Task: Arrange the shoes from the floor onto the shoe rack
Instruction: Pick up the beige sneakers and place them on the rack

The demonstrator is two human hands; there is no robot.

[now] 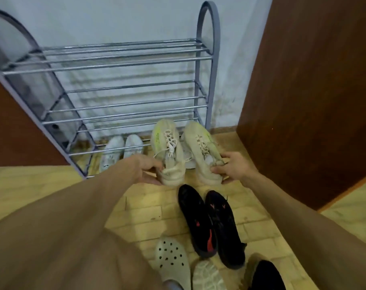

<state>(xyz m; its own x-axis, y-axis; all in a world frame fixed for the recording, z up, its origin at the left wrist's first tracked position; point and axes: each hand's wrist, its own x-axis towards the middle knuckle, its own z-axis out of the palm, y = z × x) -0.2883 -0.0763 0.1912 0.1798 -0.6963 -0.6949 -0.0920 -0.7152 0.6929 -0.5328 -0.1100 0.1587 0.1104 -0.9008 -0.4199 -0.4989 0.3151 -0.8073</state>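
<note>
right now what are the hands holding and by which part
Each hand holds one beige sneaker at its heel end: the left hand grips the left beige sneaker, and the right hand grips the right beige sneaker.

The rack (123, 65) loses its left end past the frame's left edge, and its bars are smeared by blur. A white shoe (188, 158) at centre is mostly hidden between the two cream sneakers (169, 151) in front of it. The heel of the right sneaker (205, 151) is covered by the right hand (232, 166) (fingers wrapped round it). At the bottom edge, a clog (171, 262), a pale sole (207, 277) and a dark shoe (265, 275) are cut off.
</note>
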